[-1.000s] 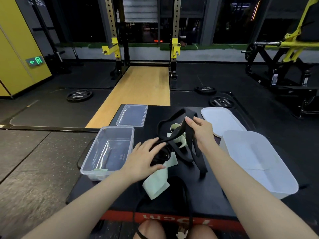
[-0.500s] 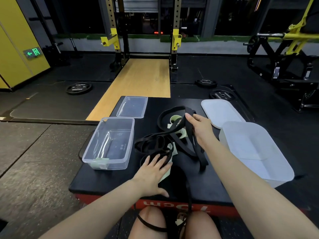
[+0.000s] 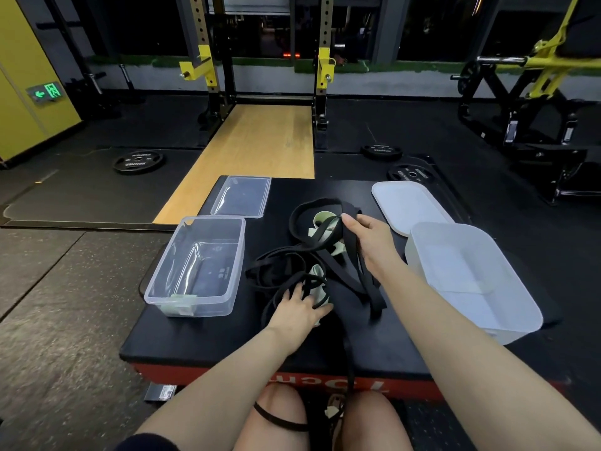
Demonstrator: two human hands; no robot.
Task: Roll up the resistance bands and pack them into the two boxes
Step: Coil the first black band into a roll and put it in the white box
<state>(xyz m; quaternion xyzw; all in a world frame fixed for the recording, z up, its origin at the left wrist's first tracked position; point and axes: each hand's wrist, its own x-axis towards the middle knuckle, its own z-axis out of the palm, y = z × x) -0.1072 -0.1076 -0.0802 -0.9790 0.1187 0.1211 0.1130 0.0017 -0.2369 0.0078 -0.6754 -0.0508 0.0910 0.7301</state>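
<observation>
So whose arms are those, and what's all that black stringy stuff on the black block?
Those arms belong to a person wearing a camera on their head, so you see what they see in a gym. The black stuff is a tangle of black resistance bands, stretchy exercise straps, with some pale green bands mixed in, lying on a padded black platform. The right hand holds one black band. The left hand rests on the pile with fingers spread. A clear box sits at the left and a white box at the right, with their lids, clear lid and white lid, lying behind them.
</observation>
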